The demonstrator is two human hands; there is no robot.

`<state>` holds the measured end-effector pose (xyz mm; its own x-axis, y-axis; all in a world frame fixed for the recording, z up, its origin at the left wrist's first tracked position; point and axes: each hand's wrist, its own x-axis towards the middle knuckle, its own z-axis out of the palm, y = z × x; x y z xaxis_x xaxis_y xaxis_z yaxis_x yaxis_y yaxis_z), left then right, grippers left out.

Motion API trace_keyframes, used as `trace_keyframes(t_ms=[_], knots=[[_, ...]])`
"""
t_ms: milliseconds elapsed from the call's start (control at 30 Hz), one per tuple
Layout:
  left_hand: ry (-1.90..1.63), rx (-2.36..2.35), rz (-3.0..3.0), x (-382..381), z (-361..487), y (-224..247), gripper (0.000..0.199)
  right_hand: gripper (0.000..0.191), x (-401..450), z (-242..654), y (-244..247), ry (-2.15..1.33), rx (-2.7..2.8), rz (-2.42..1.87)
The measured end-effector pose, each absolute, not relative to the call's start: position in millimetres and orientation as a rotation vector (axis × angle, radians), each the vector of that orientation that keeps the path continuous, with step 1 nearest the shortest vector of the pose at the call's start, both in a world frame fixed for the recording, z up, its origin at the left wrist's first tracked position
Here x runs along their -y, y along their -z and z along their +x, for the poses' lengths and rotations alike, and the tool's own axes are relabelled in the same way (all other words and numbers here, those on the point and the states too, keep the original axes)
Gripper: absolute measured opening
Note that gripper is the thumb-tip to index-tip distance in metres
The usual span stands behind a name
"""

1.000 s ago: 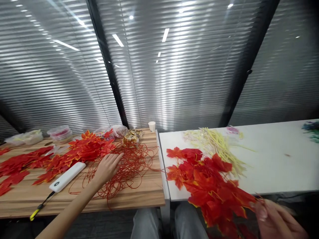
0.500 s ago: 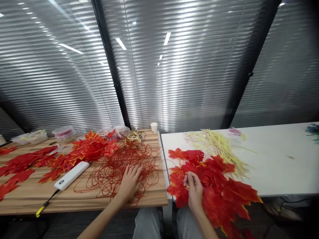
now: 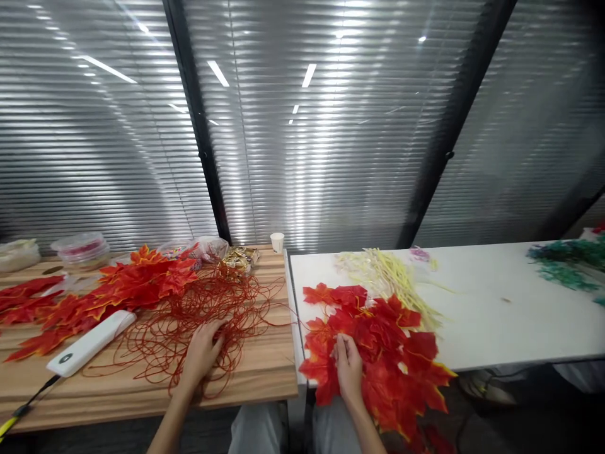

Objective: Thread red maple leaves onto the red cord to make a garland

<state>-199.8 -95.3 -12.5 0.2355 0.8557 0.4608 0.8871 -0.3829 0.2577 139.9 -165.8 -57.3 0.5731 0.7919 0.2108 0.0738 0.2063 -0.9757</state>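
Observation:
My left hand lies palm down on a loose tangle of thin red string spread over the wooden table; its fingers are apart among the strands. My right hand rests on a heap of red and orange fake maple leaves at the front left corner of the white table, fingertips pinching at a leaf. Whether a leaf is lifted is not visible.
More red leaves and a white power bank with a cable lie on the wooden table. Plastic tubs, gold wrappers and a paper cup stand at the back. Pale yellow stems and green pieces lie on the white table.
My right hand came up from below the table edge onto the leaf heap. My left hand slid along the string toward me. The view shifted to the right.

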Motion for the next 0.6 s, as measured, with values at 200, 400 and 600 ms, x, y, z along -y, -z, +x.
trace_keyframes(t_ms=[200, 400, 600], knots=[[0.862, 1.766, -2.426, 93.8, -200.6, 12.8, 0.031, 0.038, 167.4, 142.8, 63.4, -0.664, 0.853, -1.282], [0.864, 1.767, -2.443, 92.8, -202.0, 14.3, 0.032, 0.036, 168.4, 143.8, 66.8, -0.699, 0.872, -1.290], [0.920, 1.706, -2.444, 107.3, -203.0, 8.7, 0.044, 0.038, 170.0, 145.4, 69.7, -0.654, 0.900, -1.339]])
